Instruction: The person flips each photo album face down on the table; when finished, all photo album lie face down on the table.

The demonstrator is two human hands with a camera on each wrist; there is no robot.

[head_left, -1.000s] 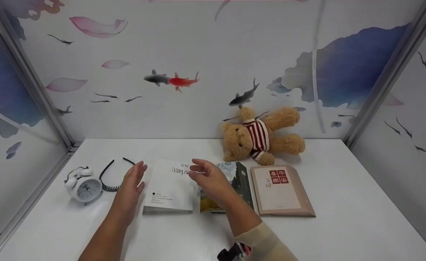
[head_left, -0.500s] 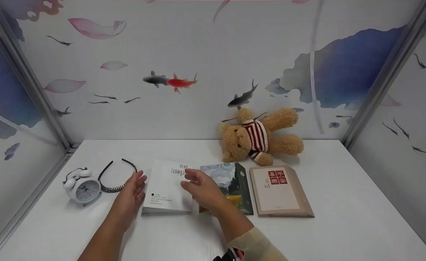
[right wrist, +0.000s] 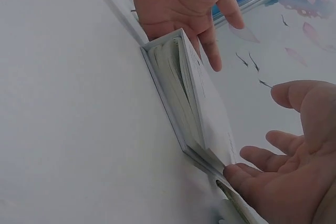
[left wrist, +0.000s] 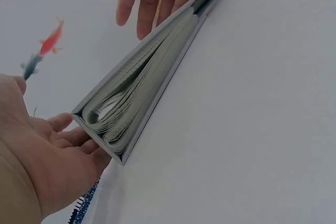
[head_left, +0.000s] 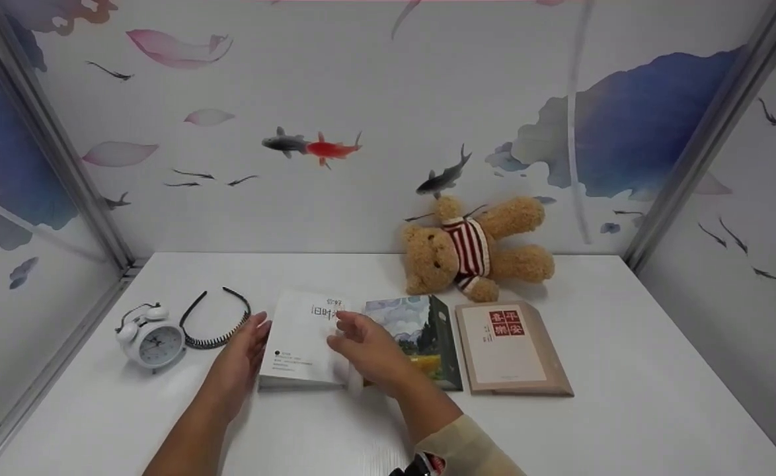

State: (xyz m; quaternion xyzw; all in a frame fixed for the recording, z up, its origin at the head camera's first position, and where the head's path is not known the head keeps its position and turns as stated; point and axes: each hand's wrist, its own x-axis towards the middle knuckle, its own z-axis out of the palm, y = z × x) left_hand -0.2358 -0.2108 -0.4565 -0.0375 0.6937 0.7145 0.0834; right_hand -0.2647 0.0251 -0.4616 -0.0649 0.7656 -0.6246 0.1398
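Note:
A thick white photo album lies on the table, cover up. Along its left side, at the spine, rests my left hand, fingers extended; in the left wrist view the fingertips sit right at the spine. My right hand is over the album's right edge, with thumb and fingers apart and relaxed. Its fingertips meet the cover's edge in the right wrist view, where the album's pages show between the covers. Partly behind the right hand is a green album with a painted landscape.
Further right lies a tan album with a red-printed label. A teddy bear in a striped sweater lies behind, against the back wall. At left are a white alarm clock and a black headband.
My right hand has moved left and down from the gap between the albums to the white album's right edge. The left hand has lowered slightly against the spine.

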